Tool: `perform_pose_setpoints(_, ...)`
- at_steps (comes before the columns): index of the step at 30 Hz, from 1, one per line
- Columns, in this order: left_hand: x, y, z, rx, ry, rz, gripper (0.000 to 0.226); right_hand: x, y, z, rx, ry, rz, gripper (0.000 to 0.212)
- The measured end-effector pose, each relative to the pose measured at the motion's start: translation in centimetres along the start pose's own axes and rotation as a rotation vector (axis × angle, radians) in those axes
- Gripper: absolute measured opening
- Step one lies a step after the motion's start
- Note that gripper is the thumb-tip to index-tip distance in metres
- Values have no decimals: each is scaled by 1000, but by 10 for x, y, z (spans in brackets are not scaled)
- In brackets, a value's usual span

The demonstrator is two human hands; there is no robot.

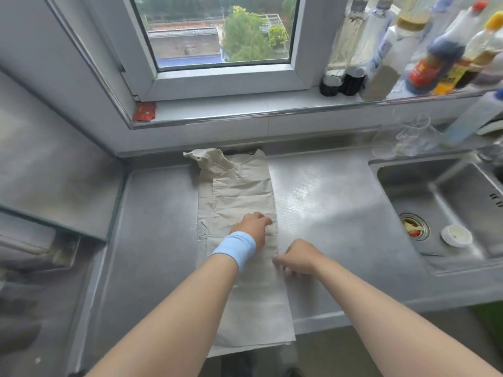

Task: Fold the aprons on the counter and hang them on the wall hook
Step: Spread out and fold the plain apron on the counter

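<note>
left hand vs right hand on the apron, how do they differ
The left hand wears a blue wristband; the right hand has a bare wrist. The left rests on top of the apron, farther up; the right sits nearer, at its right edge, curled and seemingly pinching it. Both touch the apron.

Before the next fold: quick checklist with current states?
1. Lengthwise fold: apron lies as a long strip on the counter: ok.
2. Edge grip: right hand pinches the strip's right edge: ok.
3. Hold-down: left hand is on the cloth, grip unclear: cannot tell.
4. Far end flat: bunched against the wall: not ok.
5. Near end supported: overhangs the counter's front edge: not ok.
</note>
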State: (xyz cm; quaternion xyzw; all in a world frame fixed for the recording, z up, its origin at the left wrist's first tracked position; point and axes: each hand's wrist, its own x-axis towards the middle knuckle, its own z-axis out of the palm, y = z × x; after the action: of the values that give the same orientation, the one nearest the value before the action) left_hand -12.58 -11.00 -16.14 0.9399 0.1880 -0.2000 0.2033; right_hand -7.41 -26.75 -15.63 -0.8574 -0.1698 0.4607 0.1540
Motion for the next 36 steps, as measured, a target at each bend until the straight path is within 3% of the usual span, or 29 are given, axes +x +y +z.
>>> perform_pose_setpoints(5, -2, 1, 19, 32, -106, 15, 52, -3, 14, 17, 270, 69, -68, 39)
perform_pose_setpoints(9, -5, -3, 30, 149, -185, -25, 65, -4, 29, 24, 308, 106, -2, 33)
perform_pose_setpoints(12, -13, 1, 28, 191, -133, -17, 73, -7, 34, 21, 102, 131, 61, 25)
perform_pose_setpoints(14, -14, 3, 21, 182, -14, -11, 63, -11, 28, 15, -87, 168, 66, 20)
perform_pose_setpoints(16, -16, -1, 15, 190, 52, -91, 65, -13, 16, 9, -250, 296, -15, 28)
perform_pose_setpoints(18, -22, -11, 10, 199, -8, -197, 77, -11, 1, 4, -380, 396, -202, 45)
perform_pose_setpoints(20, -28, -21, 10, 176, -117, -217, 80, -6, -13, -1, -484, 365, -350, 57)
perform_pose_setpoints(23, -36, -33, -2, 173, -182, -142, 64, 8, -41, -9, -530, 262, -398, 63)
perform_pose_setpoints(27, -31, -50, -26, 142, -268, -81, 43, 30, -79, -19, -526, 263, -429, 58)
perform_pose_setpoints(32, -1, -89, -80, -27, 71, -97, 32, 69, -131, -32, -499, 336, -522, 48)
perform_pose_setpoints(36, 31, -127, -114, 139, 295, -31, 28, 96, -172, -45, -487, 440, -611, 35)
